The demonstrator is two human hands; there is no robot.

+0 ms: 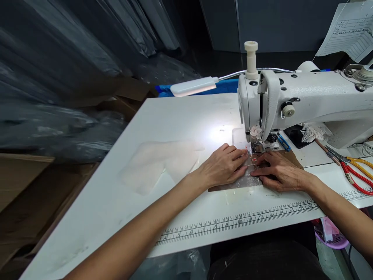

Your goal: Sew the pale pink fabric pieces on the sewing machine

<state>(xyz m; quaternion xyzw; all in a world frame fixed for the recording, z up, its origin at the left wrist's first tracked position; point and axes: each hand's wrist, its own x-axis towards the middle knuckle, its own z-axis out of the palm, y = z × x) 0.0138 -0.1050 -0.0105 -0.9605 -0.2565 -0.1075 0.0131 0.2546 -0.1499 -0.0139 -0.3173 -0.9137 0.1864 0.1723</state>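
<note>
My left hand (225, 165) lies palm down beside the needle area of the white sewing machine (309, 99), its fingers stretched over a thin sheet (224, 186) that looks brownish and partly see-through. On the right side of the same sheet rests my right hand (275, 171), fingers spread and slightly bent, fingertips pointing at the left hand. Between the two hands, just in front of the presser foot (257, 147), shows a small red-and-white mark (254, 160). Neither hand visibly grips anything; the palms' undersides are hidden. A pale sheer cloth (160, 159) is spread to the left.
Red-handled scissors (351, 175), yellow-handled scissors (359, 160) and a blue thread snipper (283, 142) lie at the right. A lamp (194, 86) hangs over the white table (110, 202). A printed ruler (239, 221) runs along its front edge. Cardboard boxes (26, 182) stand left.
</note>
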